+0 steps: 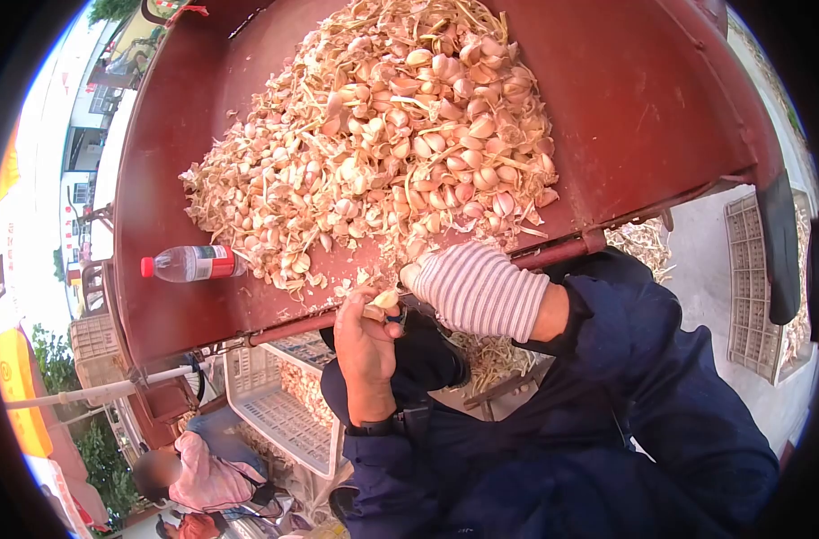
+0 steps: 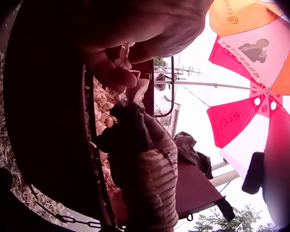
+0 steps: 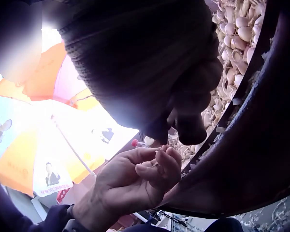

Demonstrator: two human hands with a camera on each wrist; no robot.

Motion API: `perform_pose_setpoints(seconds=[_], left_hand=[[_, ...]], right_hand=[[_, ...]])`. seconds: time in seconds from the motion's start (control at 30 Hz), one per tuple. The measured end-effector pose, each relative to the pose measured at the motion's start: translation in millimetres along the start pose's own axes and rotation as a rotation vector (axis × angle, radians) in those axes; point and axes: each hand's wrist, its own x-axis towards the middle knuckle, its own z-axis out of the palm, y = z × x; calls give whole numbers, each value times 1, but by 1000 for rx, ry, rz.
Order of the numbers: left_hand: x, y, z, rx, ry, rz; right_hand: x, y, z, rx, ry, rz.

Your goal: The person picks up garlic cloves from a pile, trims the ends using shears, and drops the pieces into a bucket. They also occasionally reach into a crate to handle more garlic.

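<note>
My bare left hand (image 1: 365, 350) pinches a pale garlic clove (image 1: 387, 298) between thumb and fingers, at the near edge of a red metal bed. My right hand (image 1: 481, 286) wears a striped knit glove and is bent in close beside it. In the left wrist view, the dark-covered fingertips (image 2: 128, 123) of that glove meet the lower end of the papery garlic piece. The right wrist view has the glove in deep shadow above the left hand (image 3: 135, 176). Just beyond both hands lies a big heap of garlic cloves (image 1: 383, 135) with dry skins and stalks.
A bottle with a red cap (image 1: 194, 263) lies left of the heap on the red bed (image 1: 625, 108). Below it stands a plastic crate (image 1: 288, 431); another crate (image 1: 755, 287) is at right. Other people (image 1: 207, 476) sit at lower left. A large umbrella (image 2: 261, 92) spreads overhead.
</note>
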Motion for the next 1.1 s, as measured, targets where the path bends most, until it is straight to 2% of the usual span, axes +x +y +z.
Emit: perform_pose_setpoints(seconds=[0.07,0.13,0.17,0.4,0.47,0.5,0.57,0.6,0.7,0.77,0.83,0.97,1.03,1.1], left_hand=[[-4,-2,-5,12,-4,-48],[-11,-4,-8,169,-163,-66],[-13,-6,-5,208,-189,-2],[-15,0,2,393,-188,106],[-14,4,-2,489,-239,127],[-13,6,-5,488,-237,125],[-10,13,-12,588,-367,113],[-10,17,-15,584,-360,105],[-8,26,-19,596,-482,8],[-6,25,-28,529,-496,-35],[-5,21,-35,439,-529,-74],[-5,17,-48,365,-577,-126],[-7,15,-53,98,-666,-203],[-11,12,-51,-7,-632,-245]], right_hand=[[0,0,0,-7,17,-3],[1,-2,1,-20,15,20],[1,-2,1,-20,14,19],[-1,-3,-1,21,-62,55],[-1,-3,-1,21,-61,58],[-1,-3,-3,19,-79,44],[-1,-1,-3,19,-104,31],[-2,1,-1,33,-89,-12],[-2,2,1,40,-119,-60],[0,0,-3,38,-131,-64],[2,-2,-5,36,-239,-87],[1,-1,3,68,-253,-131],[1,0,3,304,-195,-166],[3,-1,2,331,-215,-152]])
